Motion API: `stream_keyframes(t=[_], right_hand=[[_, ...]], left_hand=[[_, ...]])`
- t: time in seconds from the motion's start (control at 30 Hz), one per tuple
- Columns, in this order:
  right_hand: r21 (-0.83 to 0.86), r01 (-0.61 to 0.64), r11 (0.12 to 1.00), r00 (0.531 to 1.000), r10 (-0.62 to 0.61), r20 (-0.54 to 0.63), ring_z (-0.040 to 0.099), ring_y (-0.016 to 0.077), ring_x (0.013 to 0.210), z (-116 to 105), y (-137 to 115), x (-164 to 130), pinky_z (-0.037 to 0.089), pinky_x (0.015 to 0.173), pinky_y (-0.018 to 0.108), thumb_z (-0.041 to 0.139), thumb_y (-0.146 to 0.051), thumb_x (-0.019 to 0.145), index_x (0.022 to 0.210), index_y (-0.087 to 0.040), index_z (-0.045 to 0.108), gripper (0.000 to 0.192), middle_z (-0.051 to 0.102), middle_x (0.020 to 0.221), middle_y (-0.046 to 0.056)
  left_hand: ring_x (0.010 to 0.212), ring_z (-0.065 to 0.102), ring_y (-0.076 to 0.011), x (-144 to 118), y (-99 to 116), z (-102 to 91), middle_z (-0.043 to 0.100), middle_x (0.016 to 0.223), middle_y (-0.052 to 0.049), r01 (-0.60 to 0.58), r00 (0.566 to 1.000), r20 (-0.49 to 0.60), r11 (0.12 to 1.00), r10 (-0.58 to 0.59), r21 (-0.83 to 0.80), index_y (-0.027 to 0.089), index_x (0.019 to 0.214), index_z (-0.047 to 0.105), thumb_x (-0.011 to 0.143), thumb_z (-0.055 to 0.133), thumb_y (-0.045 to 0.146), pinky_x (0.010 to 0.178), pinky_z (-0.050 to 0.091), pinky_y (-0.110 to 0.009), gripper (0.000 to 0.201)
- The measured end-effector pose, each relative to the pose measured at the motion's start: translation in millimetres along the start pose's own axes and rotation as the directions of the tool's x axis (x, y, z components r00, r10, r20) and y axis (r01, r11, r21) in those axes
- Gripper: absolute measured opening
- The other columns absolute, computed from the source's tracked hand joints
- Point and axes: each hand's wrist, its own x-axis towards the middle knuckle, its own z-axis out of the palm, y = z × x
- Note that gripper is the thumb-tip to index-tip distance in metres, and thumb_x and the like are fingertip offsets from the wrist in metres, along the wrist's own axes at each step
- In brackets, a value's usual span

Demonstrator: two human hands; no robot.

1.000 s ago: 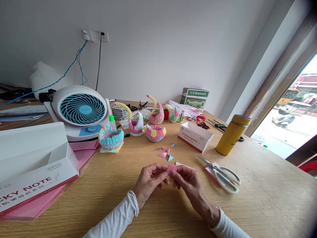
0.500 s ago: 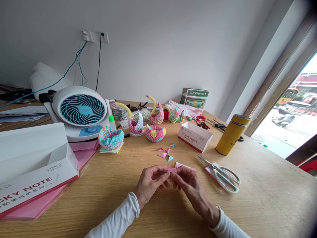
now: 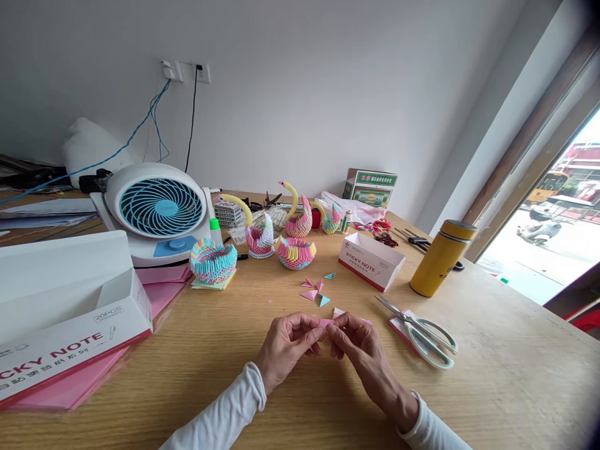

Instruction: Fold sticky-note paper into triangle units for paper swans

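A small folded piece of pink paper (image 3: pixel 325 323) is pinched between my two hands, low over the table. My left hand (image 3: pixel 289 344) grips its left end with thumb and fingers; my right hand (image 3: pixel 359 345) closes on its right end. Just behind my right hand lies a pad of sticky notes (image 3: pixel 338 312), partly covered by the fingers. Several small folded paper triangles, a pink one (image 3: pixel 309 294) and a blue one (image 3: pixel 324 300) among them, are scattered beyond my hands. To the right, scissors (image 3: pixel 419 334) rest on another pink pad.
A white sticky note box (image 3: pixel 372 262) and a yellow thermos (image 3: pixel 440 259) stand to the right. At the left are a large open box (image 3: pixel 70 331), a fan (image 3: pixel 162 209) and a blue paper bowl (image 3: pixel 213 262). Folded-paper swans (image 3: pixel 299 219) stand farther back.
The view has shifted slightly, so everything sits a little to the right. Both hands keep hold of the pink paper, their fingers slightly closer together over it.
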Motion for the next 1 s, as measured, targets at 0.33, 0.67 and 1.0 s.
stream_keyframes(t=[0.33, 0.67, 1.0], right_hand=[[0.005, 0.025, 1.000, 0.999, -0.025, -0.026, 0.047, 0.0115, 0.053, -0.1, 5.3, 0.8, 0.038, 0.050, 0.025, 0.065, -0.050, 0.082, 0.073, -0.016, 0.064, 0.035, 0.056, 0.062, 0.000], [0.010, 0.028, 1.000, 0.999, -0.028, -0.039, 0.047, 0.0110, 0.051, 1.3, 8.4, 1.7, 0.039, 0.047, 0.024, 0.066, -0.052, 0.080, 0.074, -0.016, 0.065, 0.037, 0.056, 0.062, 0.000], [-0.582, 0.075, 0.809, 0.960, -0.218, -0.178, 0.068, 0.0201, 0.071, -62.5, -9.4, -8.2, 0.052, 0.060, 0.027, 0.053, -0.046, 0.089, 0.098, -0.019, 0.062, 0.030, 0.069, 0.084, 0.007]], left_hand=[[0.056, 0.063, -0.0129, -0.8, 3.1, 1.5, 0.069, 0.079, -0.006, 0.095, 0.995, 0.029, 0.995, -0.095, -0.002, 0.012, 0.088, 0.070, 0.077, 0.068, 0.048, 0.051, 0.051, -0.023, 0.037], [0.054, 0.063, -0.0112, -0.4, -1.9, 0.2, 0.069, 0.079, -0.004, 0.095, 0.995, 0.039, 0.995, -0.094, -0.016, 0.013, 0.091, 0.067, 0.078, 0.068, 0.044, 0.048, 0.049, -0.021, 0.034], [0.052, 0.062, -0.0080, 0.8, -1.9, -4.6, 0.069, 0.078, -0.002, 0.201, 0.979, 0.022, 0.941, -0.202, -0.273, 0.014, 0.091, 0.061, 0.072, 0.077, 0.038, 0.042, 0.046, -0.015, 0.034]])
